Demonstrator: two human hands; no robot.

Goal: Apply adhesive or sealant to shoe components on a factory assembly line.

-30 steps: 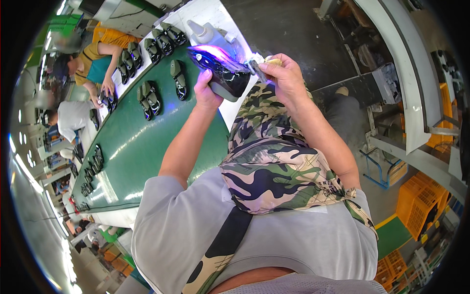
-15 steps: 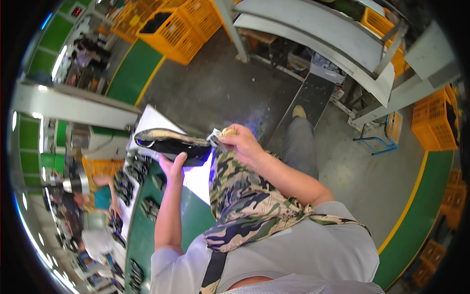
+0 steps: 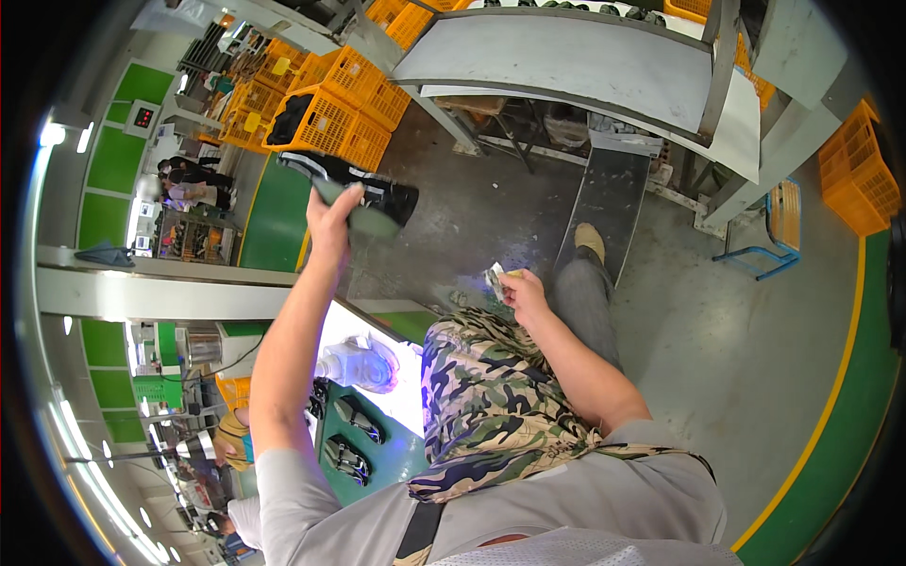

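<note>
Head view: both hands are raised and well apart, a shoe in one and a small scrap in the other.
Left hand: the left hand (image 3: 328, 226) is closed around the middle of a black shoe (image 3: 392, 200), thumb over its side, the other fingers mostly hidden. Holding it at mid-length probably balances it and leaves both ends clear.
Black shoe: out beyond the table's edge, above the floor as seen from here; blur hides its finer detail.
Right hand: the right hand (image 3: 527, 297) pinches a whitish and dark scrap (image 3: 494, 279) between thumb and fingers, likely because so small a piece needs only the tips. Its material is unclear.
White sheet: the brightly lit white sheet (image 3: 409, 379) carries a translucent bottle (image 3: 361, 366), within easy reach, I judge.
Green tabletop: two dark shoes (image 3: 359, 420) lie side by side on the green tabletop (image 3: 398, 464), apart, perhaps so their glossy surfaces do not rub.
Orange crates: the orange crates (image 3: 347, 124) are stacked beyond the shoe, presumably to save floor space.
</note>
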